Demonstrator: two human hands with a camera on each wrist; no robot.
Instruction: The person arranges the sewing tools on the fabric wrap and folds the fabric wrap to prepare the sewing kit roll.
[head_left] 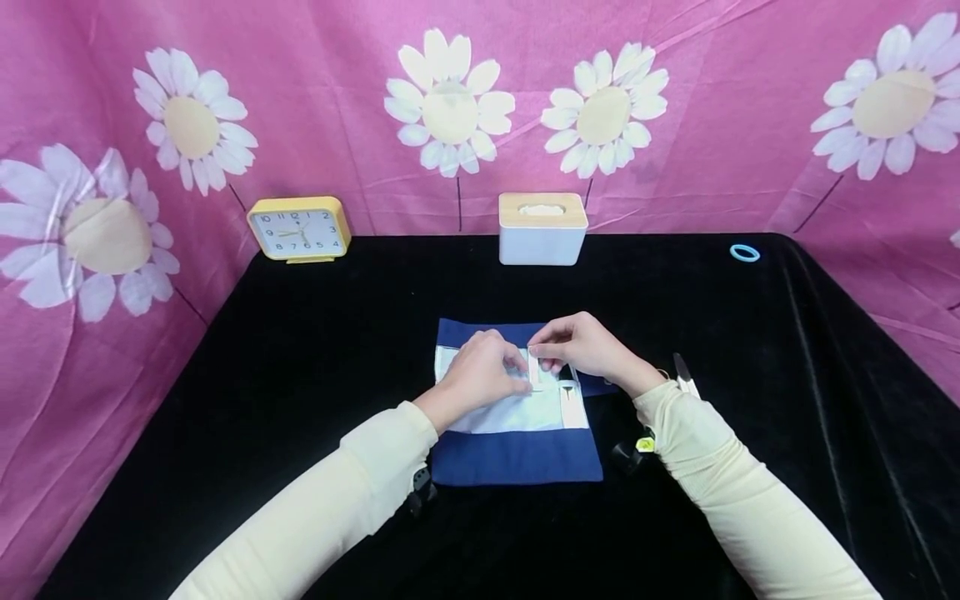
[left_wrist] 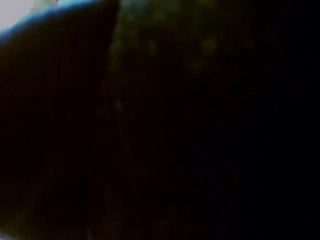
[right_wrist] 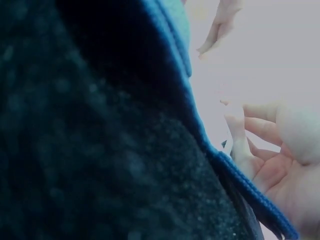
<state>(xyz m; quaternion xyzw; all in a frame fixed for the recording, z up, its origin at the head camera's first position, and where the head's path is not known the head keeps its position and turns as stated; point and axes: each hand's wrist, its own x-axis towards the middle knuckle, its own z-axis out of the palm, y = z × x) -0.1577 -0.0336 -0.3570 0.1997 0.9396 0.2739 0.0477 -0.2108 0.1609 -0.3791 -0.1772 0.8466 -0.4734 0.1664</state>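
On the black desk [head_left: 300, 350] a blue and white cloth pouch [head_left: 517, 433] lies flat, the left hand [head_left: 480, 375] pressing its white panel with curled fingers, the right hand [head_left: 581, 343] pinching a white strip [head_left: 534, 368], clock [head_left: 300, 229] and tissue box [head_left: 542, 227] beyond.

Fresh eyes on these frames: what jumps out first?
The pink backdrop with big white daisies wraps around a black table. At mid-table, the left hand and right hand meet over a blue and white cloth, pinching at a small white strip. A yellow clock and a white tissue box stand at the back edge.
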